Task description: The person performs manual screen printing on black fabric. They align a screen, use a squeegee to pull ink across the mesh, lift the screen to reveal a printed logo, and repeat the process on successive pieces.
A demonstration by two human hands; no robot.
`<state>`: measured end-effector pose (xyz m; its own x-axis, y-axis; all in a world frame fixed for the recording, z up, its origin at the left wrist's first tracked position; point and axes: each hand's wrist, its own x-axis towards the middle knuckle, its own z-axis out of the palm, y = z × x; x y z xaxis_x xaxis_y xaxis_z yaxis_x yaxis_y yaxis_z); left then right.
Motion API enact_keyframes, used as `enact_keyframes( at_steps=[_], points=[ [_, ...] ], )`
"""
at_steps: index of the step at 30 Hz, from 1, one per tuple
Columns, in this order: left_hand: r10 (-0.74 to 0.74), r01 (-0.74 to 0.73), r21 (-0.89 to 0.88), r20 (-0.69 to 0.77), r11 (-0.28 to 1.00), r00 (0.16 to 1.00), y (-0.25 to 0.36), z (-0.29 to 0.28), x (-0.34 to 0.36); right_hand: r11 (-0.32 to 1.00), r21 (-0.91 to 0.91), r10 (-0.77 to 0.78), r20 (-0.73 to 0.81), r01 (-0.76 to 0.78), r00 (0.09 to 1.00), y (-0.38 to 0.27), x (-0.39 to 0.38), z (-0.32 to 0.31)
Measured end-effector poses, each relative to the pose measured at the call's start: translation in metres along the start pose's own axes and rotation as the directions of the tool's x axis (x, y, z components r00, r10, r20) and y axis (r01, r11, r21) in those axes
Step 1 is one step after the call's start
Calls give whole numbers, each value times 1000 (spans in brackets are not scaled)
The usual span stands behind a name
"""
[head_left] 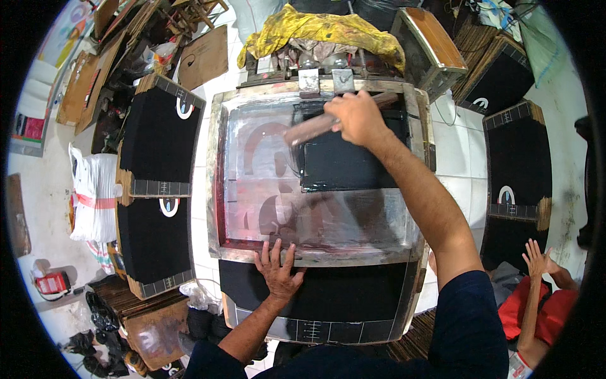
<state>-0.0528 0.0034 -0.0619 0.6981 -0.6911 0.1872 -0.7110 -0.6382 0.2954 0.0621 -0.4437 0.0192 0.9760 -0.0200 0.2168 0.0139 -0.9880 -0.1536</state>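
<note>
A screen-printing frame (360, 256) lies in front of me, its mesh showing a faint curved design. My right hand (361, 120) is closed round a wooden squeegee (310, 130) over the far part of the mesh. The squeegee is tilted and slightly blurred. Black ink (350, 165) covers the mesh's far right area beneath it. With fingers spread, my left hand (278, 273) rests on the frame's near edge. Under the frame, a board with black fabric (341, 292) sticks out toward me. Two metal clamps (343, 81) hold the frame's far side.
Stacks of boards with black fabric stand left (155, 136) and right (519, 158). A stained yellow cloth (322, 31) drapes over the equipment behind the frame. A wooden-topped cabinet (434, 41) stands at far right. At lower right, another person's hands (538, 258) are raised near a red garment.
</note>
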Motion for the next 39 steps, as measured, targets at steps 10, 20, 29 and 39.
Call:
enact_keyframes(
  at_steps=[10,20,29,39],
  points=[
    [36,-35,17,-39,999,999,-1,0,3,986,-69,157,28,-155,987,-63,-101,-21],
    [46,-45,20,-61,999,997,-1,1,3,988,-20,141,-313,-155,939,-37,-61,-7],
    [24,-24,26,-15,999,1000,0,-1,2,952,-54,279,-247,-300,928,9,-16,6],
    [26,-26,-18,-34,999,999,0,-1,3,941,-40,337,-18,-337,941,-64,-77,-23]
  ],
)
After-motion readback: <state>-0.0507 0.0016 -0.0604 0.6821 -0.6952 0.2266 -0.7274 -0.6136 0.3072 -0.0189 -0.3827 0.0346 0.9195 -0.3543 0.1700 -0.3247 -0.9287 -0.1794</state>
